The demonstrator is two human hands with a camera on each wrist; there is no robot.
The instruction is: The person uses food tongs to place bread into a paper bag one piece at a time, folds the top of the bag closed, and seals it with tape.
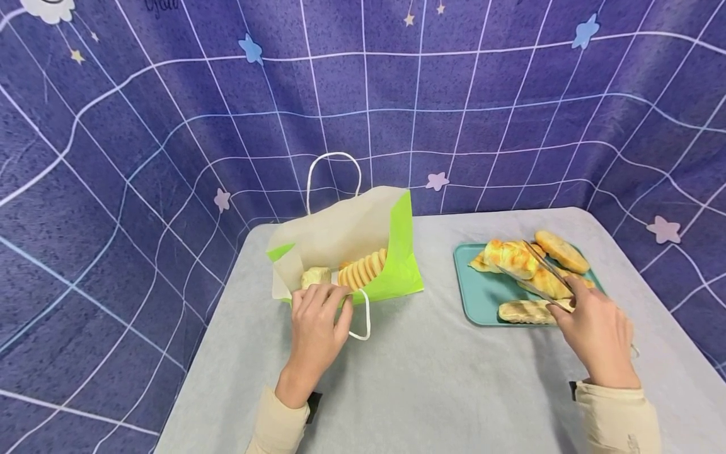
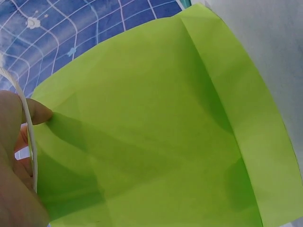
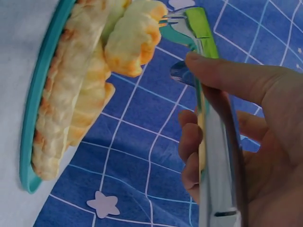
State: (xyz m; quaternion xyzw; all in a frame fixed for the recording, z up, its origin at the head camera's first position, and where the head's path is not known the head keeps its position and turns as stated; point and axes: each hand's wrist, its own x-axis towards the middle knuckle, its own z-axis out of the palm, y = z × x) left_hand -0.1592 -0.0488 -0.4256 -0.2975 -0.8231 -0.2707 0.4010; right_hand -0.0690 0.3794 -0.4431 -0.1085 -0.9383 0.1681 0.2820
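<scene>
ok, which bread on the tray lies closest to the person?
The long ridged loaf along the tray's front rim; the other breads lie farther back.

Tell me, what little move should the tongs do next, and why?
Maybe the tongs should squeeze the golden bread: they reach it over the teal tray, though whether they pinch it is unclear, and a firm hold may stop it falling. The paper bag is open, with ridged bread inside, and the left grip holds its near edge.

Cursive word (image 1: 161, 5), apparently "you", on blue backdrop cloth (image 1: 391, 135), partly cut by top edge
</scene>
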